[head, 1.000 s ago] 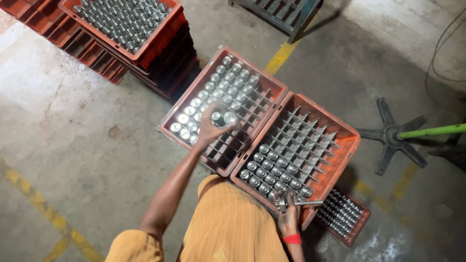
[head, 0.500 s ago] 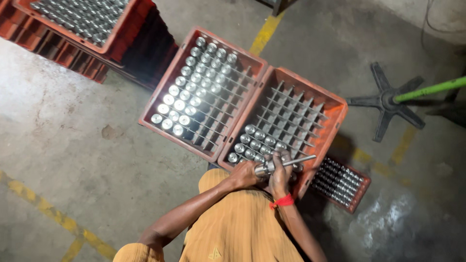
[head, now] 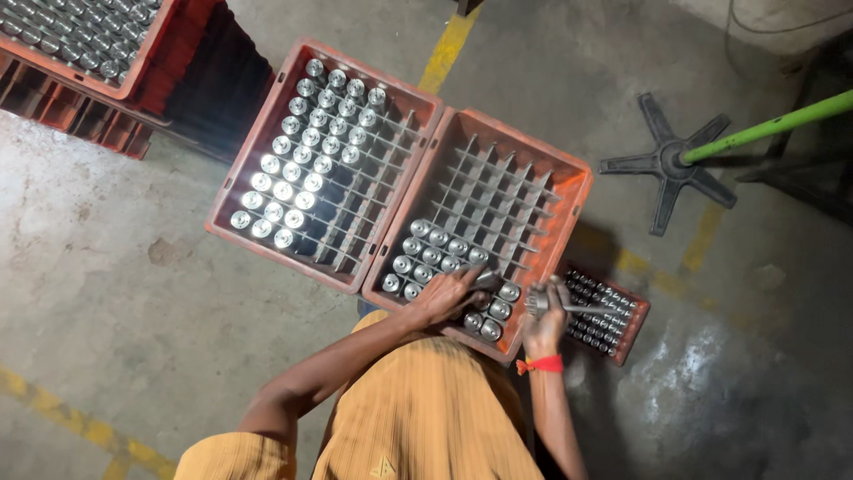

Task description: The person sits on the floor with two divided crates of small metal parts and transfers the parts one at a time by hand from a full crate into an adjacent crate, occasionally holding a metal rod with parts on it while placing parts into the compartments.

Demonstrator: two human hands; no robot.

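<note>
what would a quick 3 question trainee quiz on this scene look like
1. True or false: the left crate holds more metal cylinders than the right crate.
2. What is the right hand holding? A) a slim metal tool B) a cloth C) nothing
3. Where is the left hand: over the left crate, the right crate or the small tray?

Key
1. True: the left crate is well over half filled, while the right crate has cylinders only in its near corner.
2. A: the tool sticks out over the small tray.
3. The right crate, at its filled near rows.
</note>
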